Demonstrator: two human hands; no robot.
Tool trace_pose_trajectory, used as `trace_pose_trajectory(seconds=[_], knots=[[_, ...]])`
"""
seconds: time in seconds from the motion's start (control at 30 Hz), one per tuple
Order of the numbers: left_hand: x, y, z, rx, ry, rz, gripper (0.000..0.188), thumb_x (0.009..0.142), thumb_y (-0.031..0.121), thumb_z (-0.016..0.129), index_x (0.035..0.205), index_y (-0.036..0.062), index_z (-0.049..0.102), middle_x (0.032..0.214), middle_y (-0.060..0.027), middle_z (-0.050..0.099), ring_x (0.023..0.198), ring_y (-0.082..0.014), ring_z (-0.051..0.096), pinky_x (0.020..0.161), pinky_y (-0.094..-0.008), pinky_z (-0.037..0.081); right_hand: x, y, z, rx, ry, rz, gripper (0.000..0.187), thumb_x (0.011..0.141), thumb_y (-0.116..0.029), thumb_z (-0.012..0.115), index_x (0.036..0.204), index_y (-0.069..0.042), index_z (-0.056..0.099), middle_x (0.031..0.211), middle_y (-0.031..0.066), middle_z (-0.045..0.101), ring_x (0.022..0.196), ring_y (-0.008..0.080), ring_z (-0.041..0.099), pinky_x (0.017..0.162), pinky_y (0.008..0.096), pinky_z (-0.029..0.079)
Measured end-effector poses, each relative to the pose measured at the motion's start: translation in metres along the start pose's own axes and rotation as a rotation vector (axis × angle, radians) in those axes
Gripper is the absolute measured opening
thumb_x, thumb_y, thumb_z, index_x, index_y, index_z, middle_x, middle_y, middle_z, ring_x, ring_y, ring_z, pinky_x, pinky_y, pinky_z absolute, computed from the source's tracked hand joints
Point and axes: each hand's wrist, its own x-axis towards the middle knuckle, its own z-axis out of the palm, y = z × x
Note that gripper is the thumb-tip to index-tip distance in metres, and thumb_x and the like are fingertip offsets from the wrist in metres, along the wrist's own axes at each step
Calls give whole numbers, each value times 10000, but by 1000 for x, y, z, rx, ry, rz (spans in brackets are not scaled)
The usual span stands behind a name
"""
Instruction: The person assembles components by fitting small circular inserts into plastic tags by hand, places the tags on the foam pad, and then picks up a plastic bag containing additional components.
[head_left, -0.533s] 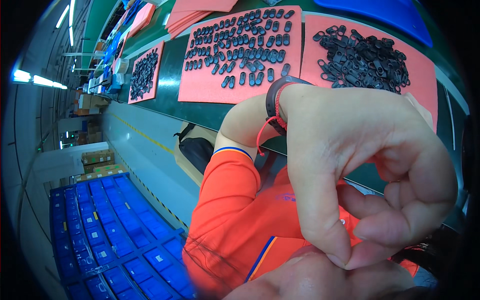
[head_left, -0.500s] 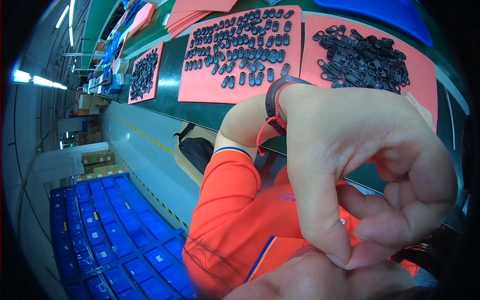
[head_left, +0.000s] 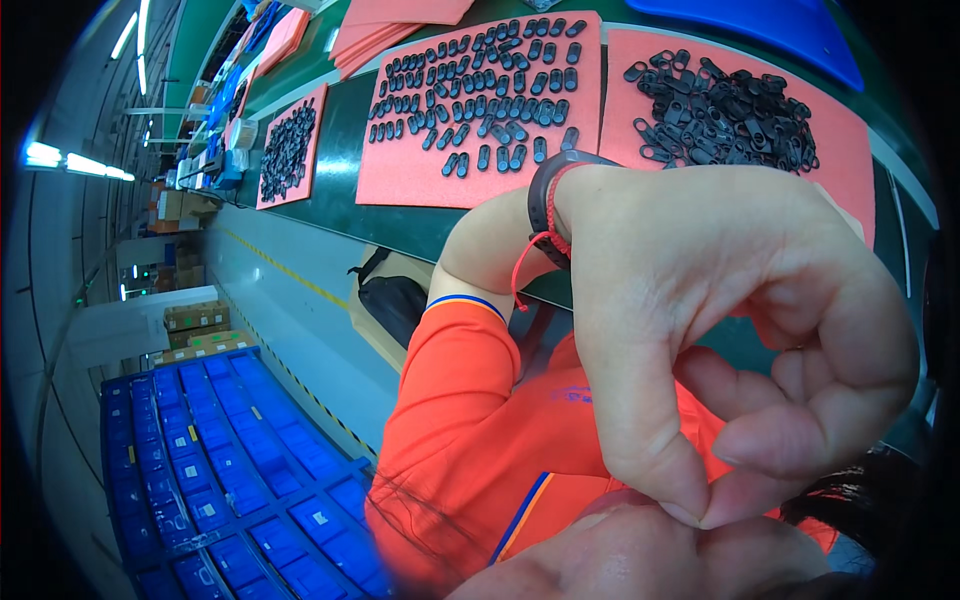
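My left hand [head_left: 740, 300] is raised close in front of me, with its wrist bent and fingers curled. Its thumb and index fingertips press together near the lower edge, and I see nothing between them. A dark wristband [head_left: 541, 200] and a red cord bracelet [head_left: 553, 215] circle its wrist. Beyond the forearm, small black oblong parts [head_left: 484, 158] are spread in loose rows on a pink foam sheet [head_left: 400, 188]. Behind the hand, similar black parts with loop ends [head_left: 740, 125] lie heaped on another pink sheet [head_left: 622, 105]. My right hand is not in view.
A smaller pink board with black parts [head_left: 288, 150] lies farther left on the green table [head_left: 400, 222]. Stacked pink sheets [head_left: 370, 40] and a blue tray [head_left: 770, 30] are at the back. Blue bins [head_left: 220, 470] stand lower left. A black bag [head_left: 392, 305] sits beside the table.
My left hand has shifted very slightly, its pinched fingertips a little up and to the right. The black parts and sheets have stayed where they were.
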Motion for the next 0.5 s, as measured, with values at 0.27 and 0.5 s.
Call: trace_pose_trajectory(seconds=[0.27, 0.5], knots=[[0, 7, -5, 22, 27, 4, 311, 691, -108, 662, 759, 68, 415, 752, -101, 619, 631, -131, 585, 637, -230, 470, -53, 63, 23, 4, -4, -11, 143, 719, -37, 615, 762, -42, 479, 701, 102, 494, 614, 264, 553, 544, 357, 429], [45, 3, -32, 297, 404, -18, 259, 771, -17, 635, 723, 146, 438, 644, 21, 471, 583, -103, 456, 669, -258, 417, -58, 60, -4, -149, 166, -54, 121, 724, -24, 610, 753, -51, 495, 683, 92, 504, 584, 245, 568, 525, 350, 433]])
